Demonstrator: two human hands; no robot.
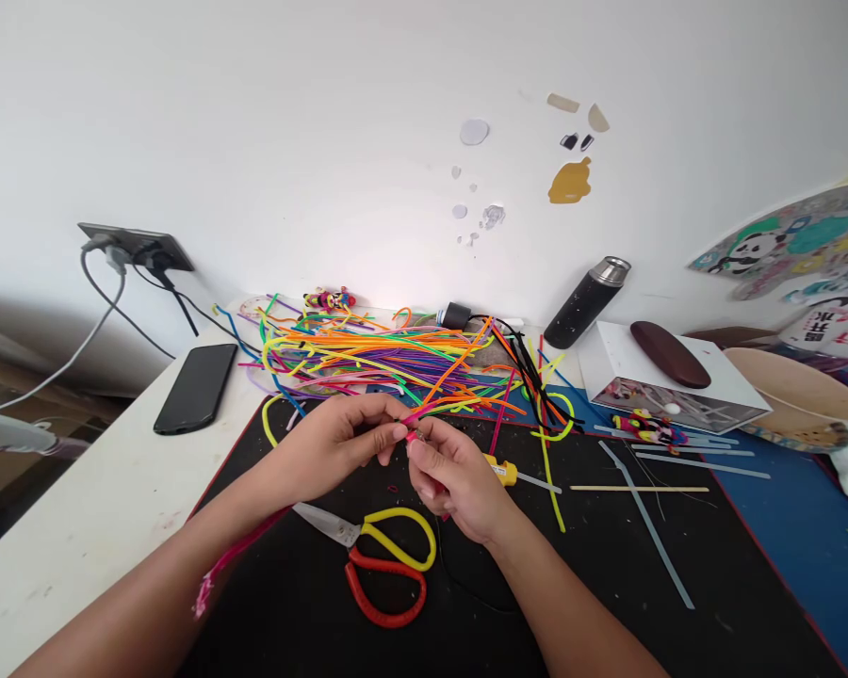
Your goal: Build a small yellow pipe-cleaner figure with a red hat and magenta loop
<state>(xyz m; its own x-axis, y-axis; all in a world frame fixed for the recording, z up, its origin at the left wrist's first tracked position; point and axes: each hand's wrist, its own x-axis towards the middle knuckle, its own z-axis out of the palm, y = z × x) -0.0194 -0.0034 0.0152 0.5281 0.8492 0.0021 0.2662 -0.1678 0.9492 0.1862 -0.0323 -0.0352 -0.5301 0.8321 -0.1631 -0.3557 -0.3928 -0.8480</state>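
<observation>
Above the black mat (509, 584), my left hand (350, 441) and my right hand (459, 476) meet with fingertips pinched together. Between them is a small pinkish-red pipe cleaner piece (414, 436); the fingers cover most of it. A red cord (236, 546) with a frayed pink end hangs at my left wrist. Below the hands lie scissors (357, 541) with one yellow and one red handle, blades apart. Just right of my right hand is a yellow glue gun (501, 469), partly hidden, with a clear stick in its back. A heap of colourful pipe cleaners (374, 363) spreads behind both hands.
A phone (196, 388) lies at the left, below a socket (138, 247) with plugged-in cables. At the back right stand a black thermos (586, 303) and a white box (614, 353) carrying a dark case (670, 354). Glue sticks (654, 532) and a wooden stick (640, 489) lie on the right.
</observation>
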